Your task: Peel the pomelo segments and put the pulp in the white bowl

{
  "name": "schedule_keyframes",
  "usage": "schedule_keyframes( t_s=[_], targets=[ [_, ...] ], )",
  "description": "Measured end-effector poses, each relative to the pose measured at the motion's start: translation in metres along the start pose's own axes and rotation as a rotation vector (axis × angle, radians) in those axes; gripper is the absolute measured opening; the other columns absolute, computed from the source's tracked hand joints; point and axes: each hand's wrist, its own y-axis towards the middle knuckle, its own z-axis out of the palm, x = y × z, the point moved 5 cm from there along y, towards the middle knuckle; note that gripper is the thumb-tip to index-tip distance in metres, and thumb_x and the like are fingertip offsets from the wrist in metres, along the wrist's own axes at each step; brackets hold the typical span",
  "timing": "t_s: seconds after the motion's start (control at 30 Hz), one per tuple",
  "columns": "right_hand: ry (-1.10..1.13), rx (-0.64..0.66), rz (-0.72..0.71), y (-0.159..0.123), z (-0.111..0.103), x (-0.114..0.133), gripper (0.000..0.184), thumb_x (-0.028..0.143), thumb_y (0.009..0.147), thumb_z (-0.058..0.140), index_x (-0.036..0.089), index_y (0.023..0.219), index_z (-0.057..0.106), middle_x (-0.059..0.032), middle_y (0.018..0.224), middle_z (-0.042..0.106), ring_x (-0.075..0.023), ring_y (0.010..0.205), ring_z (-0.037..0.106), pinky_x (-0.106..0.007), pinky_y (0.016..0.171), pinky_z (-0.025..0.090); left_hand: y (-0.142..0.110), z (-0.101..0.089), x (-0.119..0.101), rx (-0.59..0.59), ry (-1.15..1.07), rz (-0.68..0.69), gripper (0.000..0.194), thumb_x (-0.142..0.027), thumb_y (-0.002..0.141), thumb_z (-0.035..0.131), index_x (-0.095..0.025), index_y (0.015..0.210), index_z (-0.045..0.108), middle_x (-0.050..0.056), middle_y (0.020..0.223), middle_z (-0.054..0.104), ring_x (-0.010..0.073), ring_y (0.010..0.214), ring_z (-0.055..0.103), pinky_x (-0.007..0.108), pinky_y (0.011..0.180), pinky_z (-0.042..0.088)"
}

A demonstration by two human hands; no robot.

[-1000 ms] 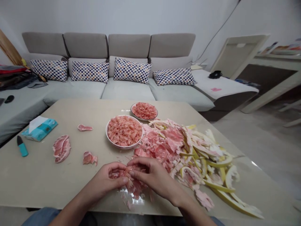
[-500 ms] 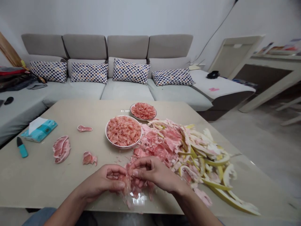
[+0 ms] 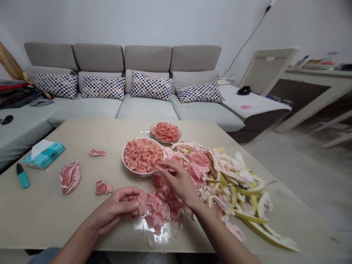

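Observation:
My left hand [image 3: 121,209] is closed around a piece of pink pomelo flesh [image 3: 140,204], low over the near side of the table. At the right rim of a white bowl [image 3: 143,174] heaped with pomelo pulp [image 3: 143,154], my right hand [image 3: 177,181] has its fingertips pressed together. Whatever they pinch is too small to make out. Beneath and between the hands lie scraps of pink membrane [image 3: 161,211]. To the left are a large pomelo segment [image 3: 70,177], a smaller chunk [image 3: 103,187] and a thin strip [image 3: 97,152].
A plate of pulp [image 3: 166,132] stands behind the bowl. Yellow-green pomelo peels [image 3: 249,190] pile up on the right of the table [image 3: 41,216]. At left are a tissue pack [image 3: 45,154] and a teal-handled knife [image 3: 23,176]. A sofa [image 3: 148,108] lines the far side.
My right hand has left the left hand and moved forward to the bowl's right rim. My left hand has shifted slightly left with the pomelo piece. The view has tilted slightly.

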Motion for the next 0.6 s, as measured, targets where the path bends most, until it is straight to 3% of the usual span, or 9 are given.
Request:
schedule_keyframes(
  t_s=[0.07, 0.23, 0.47, 0.6],
  targets=[
    [-0.094, -0.092, -0.109, 0.010, 0.006, -0.007, 0.016, 0.031, 0.083, 0.063, 0.024, 0.094, 0.073, -0.0071, 0.097, 0.065, -0.0221, 0.094, 0.059, -0.036, 0.080, 0.050, 0.001, -0.002, -0.001, -0.012, -0.019, 0.023, 0.031, -0.023, 0.074, 0.074, -0.012, 0.101, 0.065, 0.003, 0.073, 0.059, 0.0105, 0.064, 0.053, 0.022, 0.061, 0.039],
    [-0.139, -0.141, -0.170, 0.021, 0.014, -0.023, 0.019, 0.023, 0.081, 0.063, 0.022, 0.099, 0.069, -0.0075, 0.094, 0.063, -0.0217, 0.085, 0.059, -0.038, 0.079, 0.049, 0.003, -0.003, -0.004, -0.015, -0.065, 0.058, 0.030, -0.022, 0.074, 0.074, -0.011, 0.100, 0.064, 0.004, 0.073, 0.059, 0.0112, 0.064, 0.053, 0.023, 0.061, 0.041],
    [-0.165, -0.108, -0.226, 0.042, 0.025, -0.019, 0.016, 0.016, 0.081, 0.059, 0.020, 0.086, 0.073, -0.0082, 0.091, 0.066, -0.0218, 0.088, 0.061, -0.038, 0.084, 0.049, 0.008, -0.005, -0.006, -0.019, -0.124, 0.092, 0.024, -0.019, 0.079, 0.069, -0.010, 0.101, 0.064, 0.003, 0.072, 0.054, 0.0104, 0.063, 0.048, 0.025, 0.063, 0.042],
    [-0.169, -0.078, -0.208, 0.047, 0.020, -0.013, 0.022, 0.015, 0.080, 0.058, 0.022, 0.094, 0.073, -0.0072, 0.092, 0.069, -0.0213, 0.087, 0.063, -0.039, 0.083, 0.050, 0.009, -0.008, -0.010, -0.019, -0.160, 0.163, 0.021, -0.017, 0.082, 0.064, -0.010, 0.102, 0.064, 0.002, 0.070, 0.050, 0.0110, 0.065, 0.046, 0.026, 0.064, 0.040]
  ],
)
